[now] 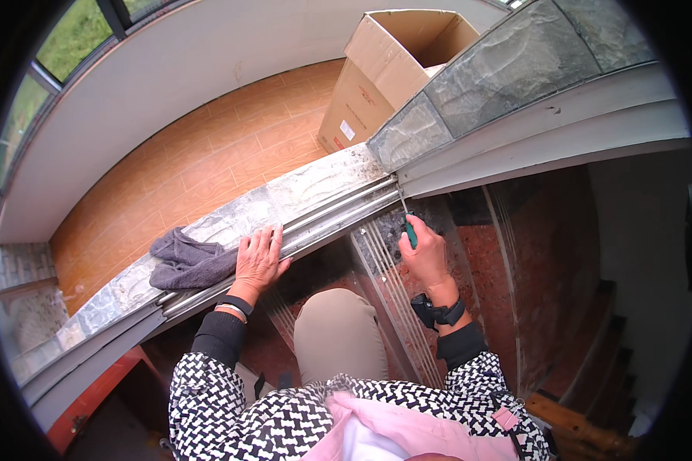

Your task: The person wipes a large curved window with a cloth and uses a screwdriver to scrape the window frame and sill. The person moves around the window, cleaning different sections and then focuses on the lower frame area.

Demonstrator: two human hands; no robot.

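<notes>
My right hand (424, 253) is closed around the green handle of a screwdriver (411, 231). Its thin metal shaft points up to the corner where the sliding window track (340, 216) meets the white frame (530, 132); the very tip is hard to make out. My left hand (260, 256) lies flat across the metal track with its fingers spread towards the stone sill (300, 193). Beside that hand, a crumpled dark grey cloth (193, 262) rests over the sill and part of the track.
An open cardboard box (360, 95) stands beyond the sill on a wood-look tiled floor (248, 127). Grey stone tiles (484, 92) face the wall at right. Below me are dark red stairs (490, 271) with pale strips, descending on the right. My knee (340, 334) is close under the track.
</notes>
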